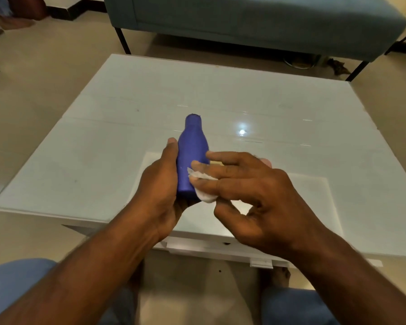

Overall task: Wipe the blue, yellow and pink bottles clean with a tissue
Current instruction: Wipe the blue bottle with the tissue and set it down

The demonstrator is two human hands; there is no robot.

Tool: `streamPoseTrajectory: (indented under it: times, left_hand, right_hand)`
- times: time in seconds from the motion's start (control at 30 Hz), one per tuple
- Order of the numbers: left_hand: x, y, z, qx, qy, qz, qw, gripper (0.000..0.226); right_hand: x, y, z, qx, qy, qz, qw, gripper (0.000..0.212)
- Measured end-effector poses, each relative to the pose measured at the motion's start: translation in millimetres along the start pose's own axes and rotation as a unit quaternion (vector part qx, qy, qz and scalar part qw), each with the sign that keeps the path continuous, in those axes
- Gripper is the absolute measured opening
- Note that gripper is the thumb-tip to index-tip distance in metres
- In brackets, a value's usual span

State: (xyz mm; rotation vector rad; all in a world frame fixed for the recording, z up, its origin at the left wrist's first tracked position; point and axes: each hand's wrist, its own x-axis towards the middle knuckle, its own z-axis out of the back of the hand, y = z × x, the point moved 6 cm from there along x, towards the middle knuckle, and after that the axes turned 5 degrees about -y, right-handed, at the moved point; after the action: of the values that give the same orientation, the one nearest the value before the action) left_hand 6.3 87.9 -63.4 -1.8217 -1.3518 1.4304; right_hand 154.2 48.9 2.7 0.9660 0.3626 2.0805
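A blue bottle (191,156) is held above the white table, its neck pointing away from me. My left hand (161,184) grips its lower body from the left. My right hand (251,191) presses a crumpled white tissue (203,186) against the bottle's right side with its fingers. Behind my right fingers a small patch of yellow (217,163) and a patch of pink (266,163) show; these may be the other bottles, mostly hidden.
The glossy white table (291,113) spreads out under my hands, with a lamp's glare at its centre. A teal sofa (244,19) on black legs stands beyond it. My knees in blue trousers (14,285) sit below the table's near edge.
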Motion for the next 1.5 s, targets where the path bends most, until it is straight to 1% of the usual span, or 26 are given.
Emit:
streamPoseTrajectory:
  times: [0.07,0.13,0.2,0.27,0.33,0.4,0.47,0.53,0.6,0.63,0.67,0.73,0.83,0.9,0.93,1.0,1.07,1.1,1.13,1.2,1.27,1.33,1.4,1.5]
  left_hand:
    - [-2.6,2.3,-2.6,0.009,0.010,0.002,1.000,0.041]
    - [-6.8,7.5,-9.4,0.014,0.043,0.017,0.999,0.043]
    - [-9.6,11.5,-16.4,0.026,0.081,0.040,0.996,0.051]
    - [-10.8,12.8,-19.6,0.031,0.102,0.061,0.992,0.058]
    - [-11.2,12.7,-20.8,0.040,0.109,0.068,0.991,0.062]
    - [-11.8,11.3,-21.0,0.050,0.101,0.055,0.992,0.057]
    - [-13.0,9.3,-20.1,0.052,0.078,0.033,0.995,0.047]
    - [-12.8,7.1,-16.6,0.044,0.038,0.016,0.998,0.039]
    - [-10.6,5.6,-15.2,0.048,0.009,0.014,0.999,0.041]
    - [-8.5,5.8,-14.9,0.063,0.002,0.017,0.998,0.045]
    - [-7.6,6.5,-14.2,0.077,-0.005,0.022,0.997,0.047]
    - [-5.7,9.3,-13.1,0.085,0.010,0.019,0.996,0.044]
    - [-9.4,14.7,-16.9,0.067,0.091,0.034,0.993,0.049]
    - [-10.5,16.9,-18.7,0.058,0.113,0.049,0.991,0.052]
    - [-10.9,17.2,-19.1,0.055,0.114,0.051,0.991,0.052]
    - [-10.0,16.8,-20.8,0.062,0.095,0.042,0.993,0.051]
    - [-9.6,16.8,-21.7,0.076,0.064,0.037,0.994,0.045]
    - [-9.2,17.8,-21.1,0.075,0.060,0.039,0.995,0.042]
    - [-9.6,18.4,-21.6,0.070,0.068,0.046,0.994,0.042]
    - [-11.2,19.0,-23.1,0.074,0.106,0.061,0.990,0.049]
    - [-12.6,18.7,-22.6,0.076,0.131,0.073,0.986,0.056]
    - [-11.2,19.6,-22.4,0.077,0.135,0.072,0.985,0.056]
    - [-10.6,19.9,-24.2,0.074,0.129,0.070,0.986,0.052]
    - [-11.4,21.1,-24.4,0.059,0.121,0.084,0.987,0.050]
  right_hand:
    - [1.0,-2.3,6.5,-0.029,-0.043,0.010,0.999,0.029]
    - [2.6,-11.9,16.3,-0.041,-0.094,-0.027,0.994,0.023]
    - [3.1,-21.9,26.2,-0.005,-0.136,-0.088,0.987,0.025]
    - [1.9,-28.8,31.0,0.053,-0.168,-0.143,0.974,0.023]
    - [1.3,-33.4,32.3,0.077,-0.189,-0.179,0.962,0.020]
    - [2.7,-32.8,28.5,0.076,-0.171,-0.196,0.962,0.028]
    - [2.7,-29.8,18.3,0.087,-0.116,-0.203,0.968,0.035]
    - [1.5,-25.0,9.7,0.089,-0.075,-0.200,0.973,0.031]
    - [2.9,-16.5,9.1,0.086,-0.078,-0.153,0.981,0.015]
    - [2.9,-12.5,9.8,0.095,-0.084,-0.125,0.984,0.014]
    - [2.7,-11.4,11.2,0.103,-0.094,-0.112,0.984,0.019]
    - [3.7,-14.4,14.7,0.096,-0.119,-0.118,0.981,0.025]
    - [2.6,-25.4,15.5,0.079,-0.132,-0.179,0.972,0.013]
    - [1.0,-30.7,14.3,0.080,-0.118,-0.211,0.967,0.022]
    - [0.6,-30.9,15.6,0.085,-0.116,-0.208,0.968,0.022]
    - [2.0,-23.0,16.9,0.108,-0.105,-0.165,0.975,0.014]
    - [1.7,-15.3,14.4,0.139,-0.089,-0.129,0.978,0.017]
    - [2.1,-15.0,13.0,0.139,-0.088,-0.125,0.978,0.018]
    - [2.6,-17.1,12.5,0.130,-0.095,-0.132,0.978,0.017]
    - [3.2,-27.3,14.8,0.113,-0.119,-0.180,0.970,0.013]
    - [2.8,-38.6,18.6,0.107,-0.126,-0.230,0.959,0.018]
    - [1.6,-41.7,19.9,0.114,-0.117,-0.235,0.958,0.020]
    - [0.7,-37.0,14.3,0.151,-0.089,-0.226,0.958,0.020]
    - [1.5,-33.9,8.6,0.193,-0.080,-0.231,0.950,0.032]
